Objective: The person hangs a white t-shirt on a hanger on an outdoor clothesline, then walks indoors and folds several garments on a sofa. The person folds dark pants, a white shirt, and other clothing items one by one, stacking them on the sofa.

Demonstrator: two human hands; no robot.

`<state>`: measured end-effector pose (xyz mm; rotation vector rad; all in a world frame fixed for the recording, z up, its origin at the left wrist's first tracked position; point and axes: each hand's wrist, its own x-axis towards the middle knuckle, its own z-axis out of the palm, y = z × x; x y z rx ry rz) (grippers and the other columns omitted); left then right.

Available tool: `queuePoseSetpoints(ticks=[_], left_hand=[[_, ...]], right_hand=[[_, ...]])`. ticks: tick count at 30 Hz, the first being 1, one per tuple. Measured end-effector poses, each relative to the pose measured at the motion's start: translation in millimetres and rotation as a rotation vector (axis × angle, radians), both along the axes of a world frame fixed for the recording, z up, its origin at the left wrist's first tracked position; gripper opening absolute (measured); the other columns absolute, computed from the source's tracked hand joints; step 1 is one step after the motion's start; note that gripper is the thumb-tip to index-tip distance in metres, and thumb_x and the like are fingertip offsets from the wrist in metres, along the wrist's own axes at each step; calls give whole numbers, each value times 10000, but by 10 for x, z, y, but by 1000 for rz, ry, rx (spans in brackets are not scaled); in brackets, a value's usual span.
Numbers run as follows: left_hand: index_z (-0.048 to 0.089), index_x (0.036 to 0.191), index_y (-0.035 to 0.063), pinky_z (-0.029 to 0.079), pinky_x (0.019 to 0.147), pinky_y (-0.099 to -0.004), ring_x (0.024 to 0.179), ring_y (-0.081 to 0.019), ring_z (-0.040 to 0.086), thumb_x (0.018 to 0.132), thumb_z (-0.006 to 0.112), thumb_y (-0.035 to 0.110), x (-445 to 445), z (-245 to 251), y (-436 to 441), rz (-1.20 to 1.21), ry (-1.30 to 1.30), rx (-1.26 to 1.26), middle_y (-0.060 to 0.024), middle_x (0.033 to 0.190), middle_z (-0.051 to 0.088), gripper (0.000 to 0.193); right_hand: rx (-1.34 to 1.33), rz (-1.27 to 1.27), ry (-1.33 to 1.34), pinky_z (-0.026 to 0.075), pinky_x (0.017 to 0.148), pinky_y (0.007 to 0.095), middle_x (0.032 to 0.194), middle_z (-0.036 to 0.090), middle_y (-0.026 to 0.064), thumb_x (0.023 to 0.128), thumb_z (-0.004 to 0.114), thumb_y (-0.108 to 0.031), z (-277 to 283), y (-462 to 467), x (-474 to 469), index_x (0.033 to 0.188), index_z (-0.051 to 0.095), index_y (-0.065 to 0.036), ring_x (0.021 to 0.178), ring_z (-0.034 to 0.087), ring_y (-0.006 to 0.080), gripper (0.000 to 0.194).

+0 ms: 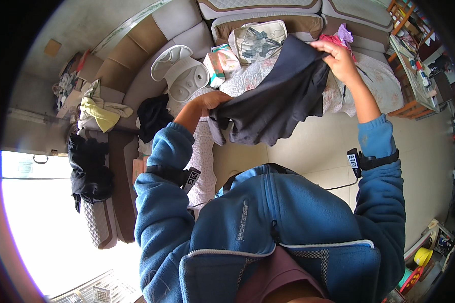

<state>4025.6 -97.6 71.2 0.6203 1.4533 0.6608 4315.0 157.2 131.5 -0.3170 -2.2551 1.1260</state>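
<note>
A dark grey cloth garment (276, 94) is stretched out in the air between my two hands. My left hand (212, 102) grips its lower left part, where a narrow piece dangles. The upper right edge is pinched in my right hand (335, 57), raised higher and farther out. Its loose lower edge hangs over the tiled floor. Behind it, on the sofa's quilted cover (246, 77), are a cream cushion with a leaf pattern (258, 41), a tissue pack (216, 68) and a white plastic stool-like object (184, 72).
A curved grey and brown sofa (144, 38) runs round the far and left sides. Black clothing (153, 115) and a yellow cloth (100, 113) lie on it at left, with more black clothing (89, 168) nearer. A cluttered glass-topped table (415, 72) stands at right.
</note>
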Motion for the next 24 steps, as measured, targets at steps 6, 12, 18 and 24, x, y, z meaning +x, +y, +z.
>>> queuePoseSetpoints(ticks=[6, 12, 18, 24], left_hand=[[621, 976, 36, 426, 763, -221, 790, -69, 554, 854, 605, 181, -105, -217, -81, 204, 6, 381, 22, 870, 616, 190], [598, 982, 47, 354, 696, -167, 769, -18, 442, 892, 557, 176, -96, 164, 16, 446, 346, 702, 78, 826, 528, 163], [538, 914, 24, 399, 704, -210, 770, -79, 466, 916, 521, 252, 108, 933, -475, 510, 604, 1368, 6, 847, 527, 228], [530, 817, 85, 471, 633, -374, 729, -299, 597, 616, 707, 87, 59, 957, -626, -331, 1515, 1000, -76, 758, 585, 268]], right_hand=[[345, -114, -640, 451, 760, 399, 915, 596, 246, 687, 485, 43, -501, 120, 73, 928, 588, 22, 874, 596, 360, 263], [448, -350, -450, 454, 782, 452, 1007, 575, 252, 817, 467, -74, -238, -17, -107, 1141, 480, -47, 943, 549, 413, 325], [743, -271, 416, 468, 813, 340, 985, 607, 150, 757, 528, 9, 330, -427, 266, 994, 560, 18, 905, 599, 315, 239], [920, -179, 367, 505, 699, 338, 919, 600, 120, 645, 507, 158, 259, -393, 245, 848, 539, -18, 797, 611, 299, 270]])
